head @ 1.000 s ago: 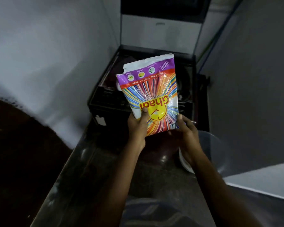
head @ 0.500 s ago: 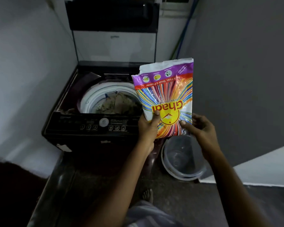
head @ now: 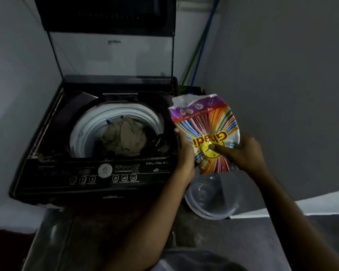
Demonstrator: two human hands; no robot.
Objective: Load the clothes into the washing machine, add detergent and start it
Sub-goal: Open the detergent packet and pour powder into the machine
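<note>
The detergent packet point(head: 205, 132) has come off the front of the tub and now hangs to the right of it. It is lower than it was half a second ago, and buckled across its middle where it was flat before. The right hand point(head: 243, 153), which had only been at the bottom corner, has closed in. Its thumb point(head: 216, 147) lies across the yellow emblem on the face, and the fingers are curled out of sight behind. The left hand point(head: 184, 153) grips the packet's left edge, with one fingertip showing at the rim of the foil.

The packet's long axis runs from the hands up and away, leaning a little to the left. The white, ragged end points toward the back wall, and the striped end is down between the two wrists. The brand lettering reads upside down from where the person stands. The packet is in the air just beside the front right corner of the washing machine point(head: 47, 137), directly over a clear plastic basin point(head: 211, 202) on the floor.

The machine is a dark top-loader with its lid point(head: 110, 55) standing upright against the wall. Beige clothes point(head: 123, 137) are heaped inside the white drum ring. The control panel point(head: 82, 173) faces the person, with a round white dial point(head: 105, 170) at its middle and a row of buttons below. A blue pipe point(head: 203, 40) runs up the corner behind the machine.
</note>
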